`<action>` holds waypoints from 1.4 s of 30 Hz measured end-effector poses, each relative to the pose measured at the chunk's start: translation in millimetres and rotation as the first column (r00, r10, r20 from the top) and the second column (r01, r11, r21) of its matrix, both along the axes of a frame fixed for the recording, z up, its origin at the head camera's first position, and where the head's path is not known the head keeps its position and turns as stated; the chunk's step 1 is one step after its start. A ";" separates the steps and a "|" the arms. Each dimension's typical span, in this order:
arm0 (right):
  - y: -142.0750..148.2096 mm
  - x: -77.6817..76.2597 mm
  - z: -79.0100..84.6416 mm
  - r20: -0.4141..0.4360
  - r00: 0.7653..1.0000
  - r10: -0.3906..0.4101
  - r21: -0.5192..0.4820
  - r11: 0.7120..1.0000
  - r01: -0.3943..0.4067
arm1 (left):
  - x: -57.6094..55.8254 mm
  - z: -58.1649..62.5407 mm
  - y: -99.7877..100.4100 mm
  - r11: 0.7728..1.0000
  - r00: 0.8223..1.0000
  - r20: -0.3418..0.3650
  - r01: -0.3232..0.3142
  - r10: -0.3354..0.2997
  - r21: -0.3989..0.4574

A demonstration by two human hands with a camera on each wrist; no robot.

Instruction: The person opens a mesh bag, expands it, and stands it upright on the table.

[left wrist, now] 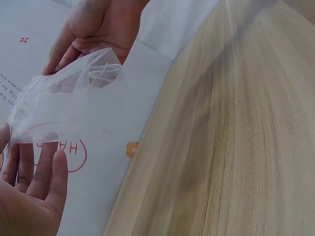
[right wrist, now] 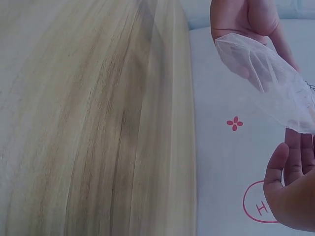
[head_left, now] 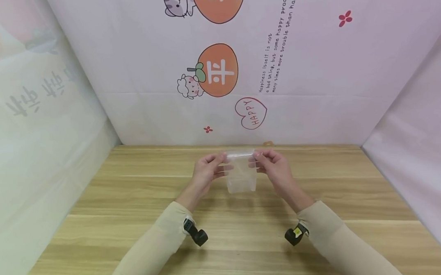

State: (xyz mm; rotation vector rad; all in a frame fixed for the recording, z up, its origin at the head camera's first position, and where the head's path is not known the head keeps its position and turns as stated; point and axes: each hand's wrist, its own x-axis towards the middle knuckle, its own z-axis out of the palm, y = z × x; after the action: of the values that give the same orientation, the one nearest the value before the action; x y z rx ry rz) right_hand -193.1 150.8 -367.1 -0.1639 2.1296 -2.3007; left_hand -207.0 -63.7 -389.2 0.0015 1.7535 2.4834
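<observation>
A small sheer white mesh bag hangs above the table between both hands in the head view. Its top band looks whiter and denser than the see-through body below. My left hand pinches the upper left corner between thumb and fingers; my right hand pinches the upper right corner. Other fingers of each hand lie behind the sheer cloth and show faintly through it. In the left wrist view the bag shows its fine mesh and a creased bottom corner. The right wrist view shows the bag partly cut off by the frame.
The wood-grain table spreads below the hands. A white printed cloth stands behind it, with more cloth on the left and cloth on the right. Small black cameras sit on both wrists.
</observation>
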 end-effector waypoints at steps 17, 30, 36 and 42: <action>10.8 -0.7 -4.8 -0.077 0.997 -0.006 0.255 0.967 0.026 | 3.5 5.0 -4.5 0.983 0.986 -0.169 -0.041 0.011 -0.179; 19.2 2.0 -20.6 -0.215 0.975 0.058 0.357 0.934 0.023 | 6.1 -3.0 -7.7 0.959 0.970 -0.241 -0.052 -0.017 -0.279; 22.3 1.9 -26.9 -0.217 0.974 0.060 0.369 0.929 0.025 | 10.1 -6.2 -9.1 0.950 0.964 -0.255 -0.010 -0.074 -0.313; 24.5 6.2 -31.0 -0.214 0.975 0.055 0.375 0.927 0.030 | 14.6 -7.3 -9.4 0.933 0.970 -0.218 0.019 -0.104 -0.360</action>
State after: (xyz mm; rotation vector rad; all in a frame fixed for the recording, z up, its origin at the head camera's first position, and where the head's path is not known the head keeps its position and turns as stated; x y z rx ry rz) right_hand -186.9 175.3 -398.1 -0.4456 2.6189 -1.8911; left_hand -192.3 -73.0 -396.5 0.3295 2.2375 2.1590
